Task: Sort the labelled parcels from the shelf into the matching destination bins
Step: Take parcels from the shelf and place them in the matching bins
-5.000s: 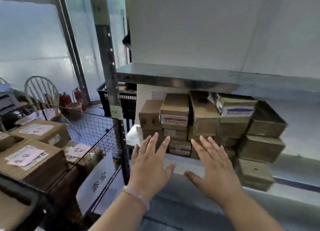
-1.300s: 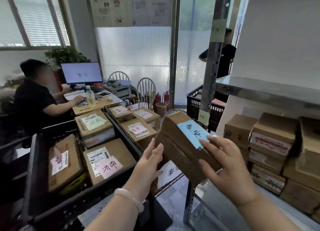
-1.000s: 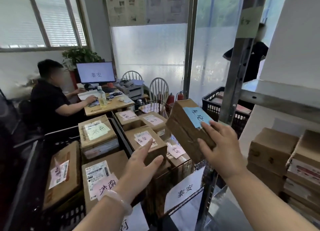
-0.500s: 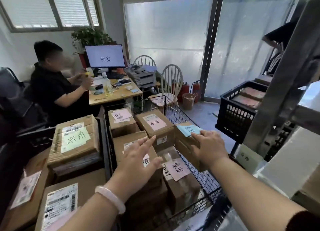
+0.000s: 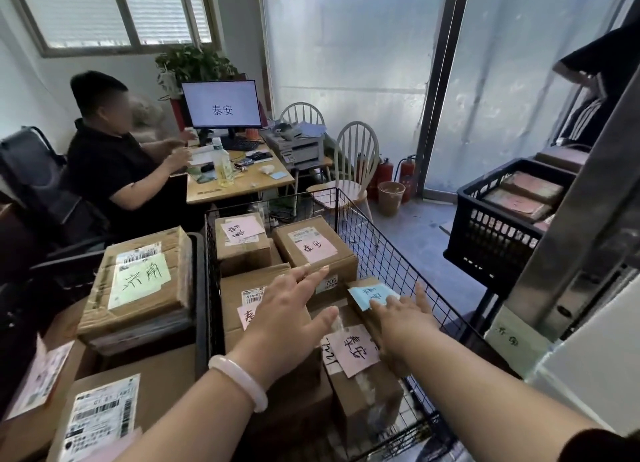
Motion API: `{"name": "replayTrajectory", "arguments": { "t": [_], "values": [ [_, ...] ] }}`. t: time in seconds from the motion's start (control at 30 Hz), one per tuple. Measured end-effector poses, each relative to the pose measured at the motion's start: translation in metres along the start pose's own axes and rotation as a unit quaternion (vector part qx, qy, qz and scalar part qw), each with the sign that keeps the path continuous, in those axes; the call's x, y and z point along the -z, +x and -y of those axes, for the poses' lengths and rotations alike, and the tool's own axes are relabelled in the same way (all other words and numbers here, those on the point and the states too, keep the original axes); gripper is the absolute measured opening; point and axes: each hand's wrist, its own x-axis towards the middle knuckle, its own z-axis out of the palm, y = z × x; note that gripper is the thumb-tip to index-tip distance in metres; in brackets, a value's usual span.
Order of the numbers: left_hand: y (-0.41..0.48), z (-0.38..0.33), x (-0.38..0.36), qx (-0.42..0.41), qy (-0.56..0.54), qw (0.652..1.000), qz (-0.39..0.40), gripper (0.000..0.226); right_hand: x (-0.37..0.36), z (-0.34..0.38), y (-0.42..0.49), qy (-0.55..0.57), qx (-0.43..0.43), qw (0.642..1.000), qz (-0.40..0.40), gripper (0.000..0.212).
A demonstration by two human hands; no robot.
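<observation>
Right in front of you, the wire bin (image 5: 381, 243) holds a heap of brown cardboard parcels (image 5: 242, 253), most of them carrying pink notes (image 5: 320, 248) handwritten 泰安. One small side sticker (image 5: 331, 281) reads 705. Just beside it on your left, a black bin (image 5: 200, 323) carries larger parcels. The top parcel (image 5: 138, 323) wears a green note (image 5: 140, 281) marked 济南 below a printed barcode label. Off to your right, a black slotted crate (image 5: 498, 240) holds flat parcels with pinkish tops, their writing too blurred to read. Beyond the bins, the monitor (image 5: 221, 105) on the bench (image 5: 242, 184) shows 泰安 in large black characters. The blue-labelled parcel (image 5: 365, 292) lies inside the wire bin, by its right wall, its handwriting upside down to you. Your right hand (image 5: 405, 319) is open, its straight fingers laid on that parcel's blue label. Your left hand (image 5: 291, 309) hovers over the middle parcels, fingers spread wide, holding nothing.
</observation>
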Motion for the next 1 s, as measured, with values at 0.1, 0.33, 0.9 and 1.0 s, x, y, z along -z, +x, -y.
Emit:
{"name": "replayTrajectory", "arguments": {
  "t": [0.1, 0.33, 0.9, 1.0],
  "values": [
    [-0.002, -0.002, -0.002, -0.005, 0.003, 1.000, 0.011, 0.065, -0.003, -0.003, -0.006, -0.057, 0.016, 0.996, 0.065, 0.101],
    [-0.010, -0.004, -0.004, -0.027, 0.024, 0.999, 0.035, 0.066, -0.002, -0.003, -0.012, -0.044, 0.048, 0.992, 0.111, 0.086],
    [-0.096, -0.053, -0.014, -0.195, 0.142, 0.970, 0.028, 0.075, -0.011, 0.012, -0.251, 0.202, -0.131, 0.931, -0.275, 0.090],
    [-0.129, -0.075, -0.027, -0.246, 0.107, 0.963, 0.026, 0.075, -0.035, 0.020, -0.308, 0.186, -0.179, 0.924, -0.282, 0.091]
  ]
}}
